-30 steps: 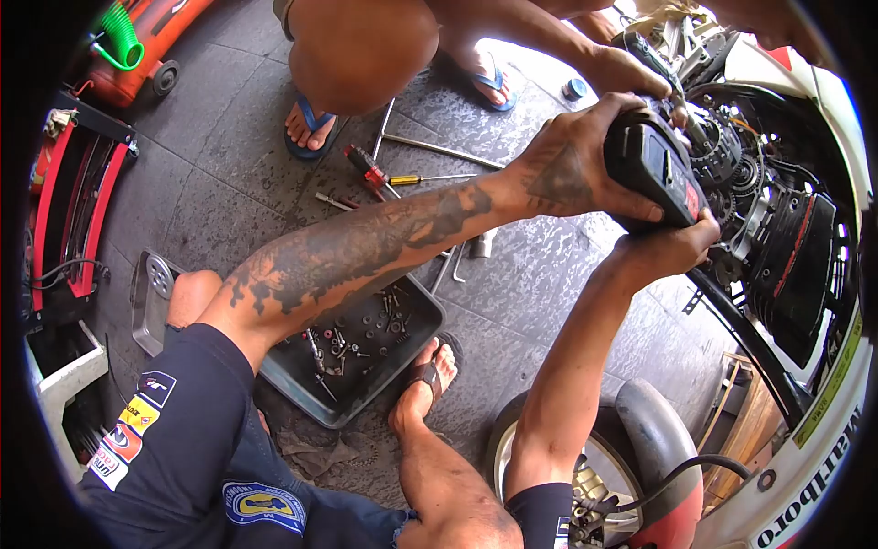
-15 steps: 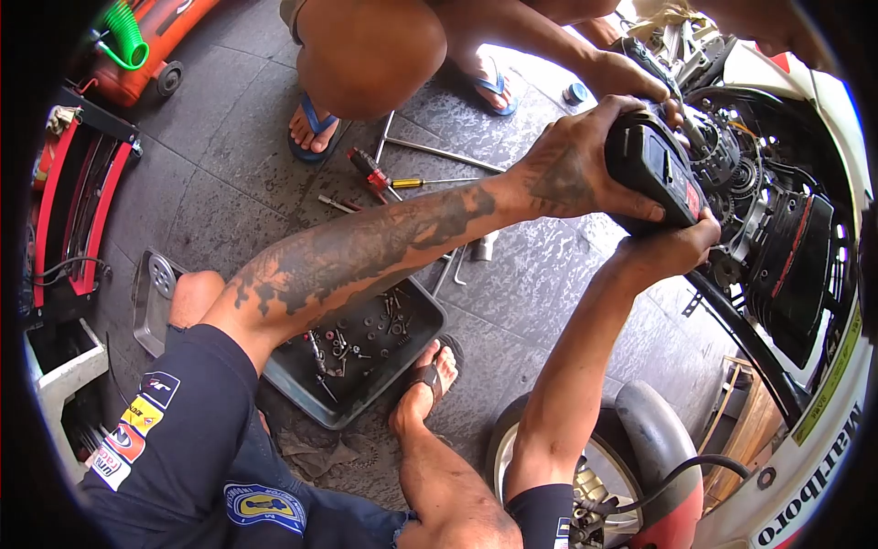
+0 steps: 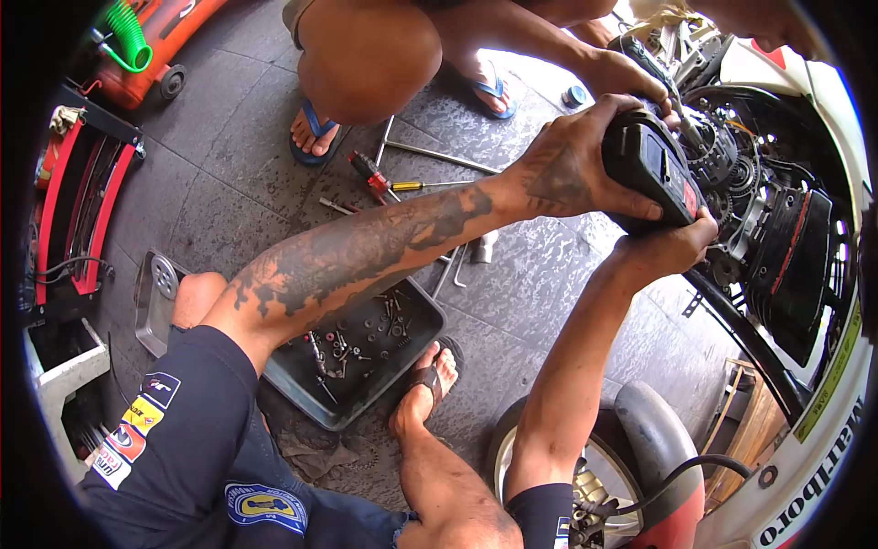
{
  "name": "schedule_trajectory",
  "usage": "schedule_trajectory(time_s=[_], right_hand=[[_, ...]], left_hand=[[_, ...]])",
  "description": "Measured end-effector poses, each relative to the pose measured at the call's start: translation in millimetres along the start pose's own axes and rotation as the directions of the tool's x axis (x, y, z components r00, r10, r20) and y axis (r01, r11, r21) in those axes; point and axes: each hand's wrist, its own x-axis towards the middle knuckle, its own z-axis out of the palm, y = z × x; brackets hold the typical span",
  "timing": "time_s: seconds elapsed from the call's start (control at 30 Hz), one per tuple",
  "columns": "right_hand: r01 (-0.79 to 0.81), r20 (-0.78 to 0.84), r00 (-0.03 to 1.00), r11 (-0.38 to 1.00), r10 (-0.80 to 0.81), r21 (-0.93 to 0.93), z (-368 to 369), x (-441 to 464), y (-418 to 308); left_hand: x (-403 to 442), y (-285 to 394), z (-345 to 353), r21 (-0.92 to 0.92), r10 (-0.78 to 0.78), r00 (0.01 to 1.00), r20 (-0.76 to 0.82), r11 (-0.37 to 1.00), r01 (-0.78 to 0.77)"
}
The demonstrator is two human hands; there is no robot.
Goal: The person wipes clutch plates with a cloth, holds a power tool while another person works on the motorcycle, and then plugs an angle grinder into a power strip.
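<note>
My left hand (image 3: 585, 165) and my right hand (image 3: 677, 245) are both closed around a black cordless power tool (image 3: 645, 165) with a chunky, battery-like end towards me. Its far end points at the exposed engine (image 3: 732, 174) of a motorcycle; whether it touches is hidden. Gears and a round clutch basket (image 3: 709, 151) show just past the tool. A co-worker's hand (image 3: 631, 78) reaches in from the top, close beyond my left hand, near a metal bar-like tool.
A dark tray (image 3: 338, 416) of loose bolts and washers lies below my left arm. On the floor are a red-handled tool (image 3: 370, 174), a yellow screwdriver (image 3: 407, 186) and a T-bar (image 3: 439, 156). A wheel (image 3: 508, 439) stands lower right, beside white bodywork (image 3: 823, 476).
Both hands keep their grip on the power tool, which has barely shifted. The co-worker's knee and head have moved slightly.
</note>
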Motion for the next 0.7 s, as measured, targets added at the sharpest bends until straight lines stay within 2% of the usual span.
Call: schedule_trajectory(time_s=[0.1, 0.23, 0.3, 0.33, 0.43, 0.5, 0.53, 0.57, 0.6, 0.7], right_hand=[[0.071, 0.041, 0.997, 0.993, -0.067, -0.098, -4, 5, 7], [0.045, 0.047, 0.998, 0.998, -0.043, -0.036, -7, 4, 8], [0.123, 0.073, 0.991, 0.984, -0.115, -0.127, -11, 4, 9], [0.125, 0.07, 0.991, 0.985, -0.117, -0.123, -10, 3, 8], [0.012, 0.04, 0.999, 0.999, -0.013, 0.04, -5, -1, 3], [0.016, 0.002, 1.0, 0.998, -0.016, 0.068, -3, -4, 1], [0.015, 0.03, 0.999, 0.999, -0.017, 0.049, -2, -6, -1], [0.015, 0.055, 0.998, 0.999, -0.017, 0.036, 0, -7, -4], [0.083, 0.059, 0.995, 0.996, -0.081, -0.023, -1, -4, -1], [0.051, 0.056, 0.997, 0.998, -0.049, -0.046, -5, -3, 2]], left_hand=[[2, 1, -4, 0.031, -0.017, 1.0, 0.009, 0.999, 0.017], [-2, 4, -2, 0.045, -0.002, 1.0, -0.002, 0.999, 0.002], [-5, 4, -2, 0.058, -0.027, 1.0, 0.009, 0.998, 0.026], [-5, 4, -2, 0.039, -0.023, 1.0, 0.007, 0.999, 0.023], [-3, 5, -3, 0.023, 0.005, 1.0, 0.015, 1.0, -0.006], [-1, 7, -3, 0.001, -0.01, 1.0, 0.017, 1.0, 0.01], [-1, 9, -4, -0.071, -0.057, 0.997, 0.049, 0.996, 0.06], [-2, 13, -6, -0.064, -0.101, 0.993, 0.057, 0.992, 0.105], [-3, 14, -6, -0.05, -0.1, 0.993, 0.059, 0.993, 0.103], [0, 16, -8, 0.003, -0.111, 0.991, 0.077, 0.994, 0.111]])
